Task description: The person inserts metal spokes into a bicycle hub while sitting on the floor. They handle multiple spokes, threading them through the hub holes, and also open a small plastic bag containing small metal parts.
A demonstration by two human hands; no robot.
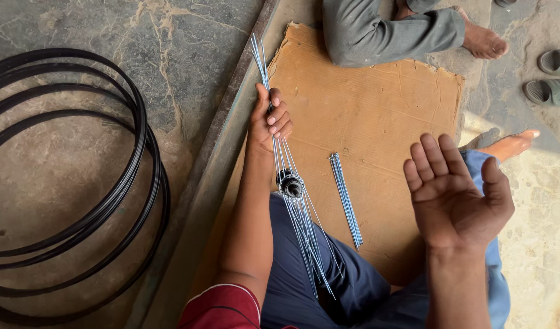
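Gripping a fan of thin metal spokes (280, 159), the left hand (269, 120) is curled shut around their upper lengths, fingers wrapped and thumb behind. Held bunched like that, the loose rods do not splay apart. They run down through a small dark wheel hub (290, 184), which sits just above the person's knee, and more spokes stream out below it across the blue trousers (304, 274). So the hub hangs in the middle of the bundle, steadied from above by that one fist.

Over on the other side, the right hand (453, 195) is up in the air, palm open and fingers spread, holding nothing at all, well apart from the bundle.

Between the two hands, a second neat bunch of spare spokes (346, 198) lies flat on the sheet of brown cardboard (383, 103), near the hub and within easy reach, by the look of it set there so that the rods stay together and off the rough stone floor (188, 55).

Away to the left, a stack of black wheel rims (131, 176) lies on the floor. At the top edge another person's bent leg in grey cloth (377, 33) rests on the cardboard, with green sandals (551, 76) beyond.
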